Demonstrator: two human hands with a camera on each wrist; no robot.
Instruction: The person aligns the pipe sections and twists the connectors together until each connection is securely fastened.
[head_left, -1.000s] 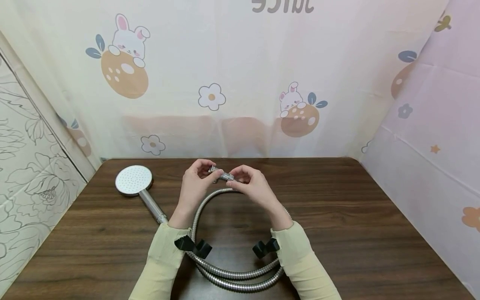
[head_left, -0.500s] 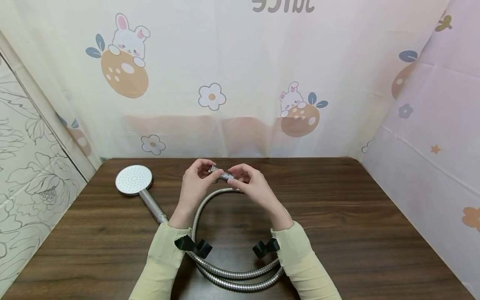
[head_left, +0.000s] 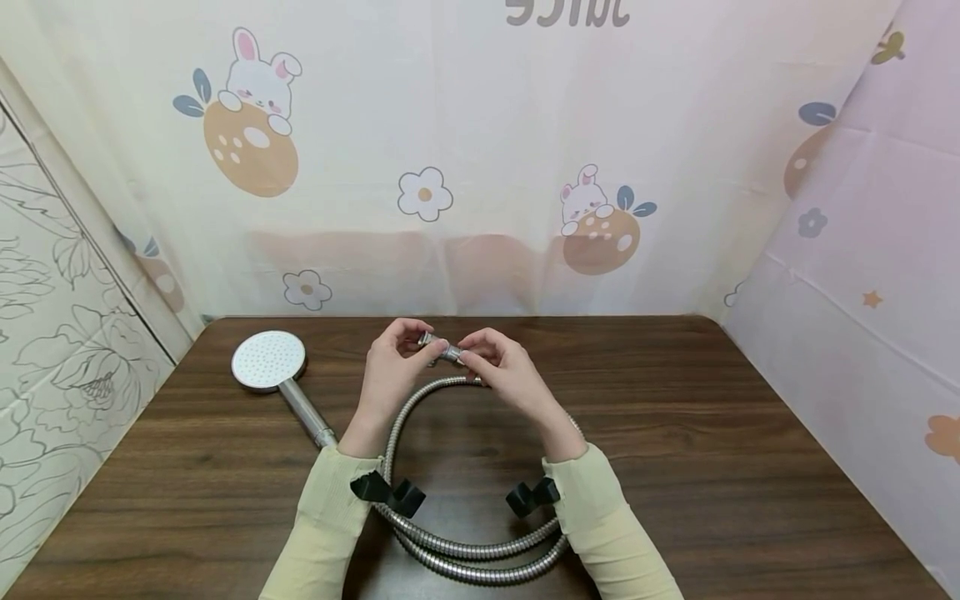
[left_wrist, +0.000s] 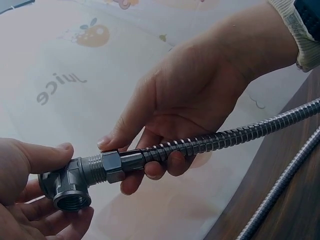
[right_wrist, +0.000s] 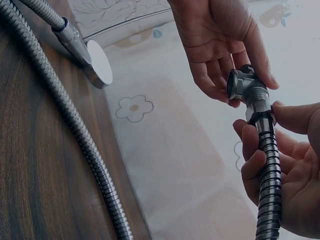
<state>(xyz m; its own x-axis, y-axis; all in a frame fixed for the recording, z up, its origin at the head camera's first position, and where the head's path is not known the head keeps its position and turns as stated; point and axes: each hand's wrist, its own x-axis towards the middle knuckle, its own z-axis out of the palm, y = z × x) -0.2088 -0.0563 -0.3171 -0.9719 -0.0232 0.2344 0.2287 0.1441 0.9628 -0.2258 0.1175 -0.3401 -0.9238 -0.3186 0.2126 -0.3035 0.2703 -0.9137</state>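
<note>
In the head view my left hand (head_left: 390, 371) pinches a chrome T-shaped pipe fitting (left_wrist: 70, 182) between thumb and fingers. Its threaded side opening faces down in the left wrist view. My right hand (head_left: 513, 375) holds the end of a ribbed metal shower hose (right_wrist: 269, 185), with the thumb at the hex nut (left_wrist: 113, 165) and fingers curled under the hose. The nut sits on the fitting's threaded stub, and some thread shows between them. A shower head (head_left: 267, 360) with a white round face lies on the table left of my hands.
The hose loops over the dark wooden table (head_left: 712, 467) beneath my forearms. A printed curtain (head_left: 480, 125) hangs behind the table's back edge. Black wrist mounts (head_left: 532, 497) sit at both cuffs.
My right thumb and fingers have shifted slightly about the nut, with the thumb now further over it. The left hand and the fitting stay nearly still.
</note>
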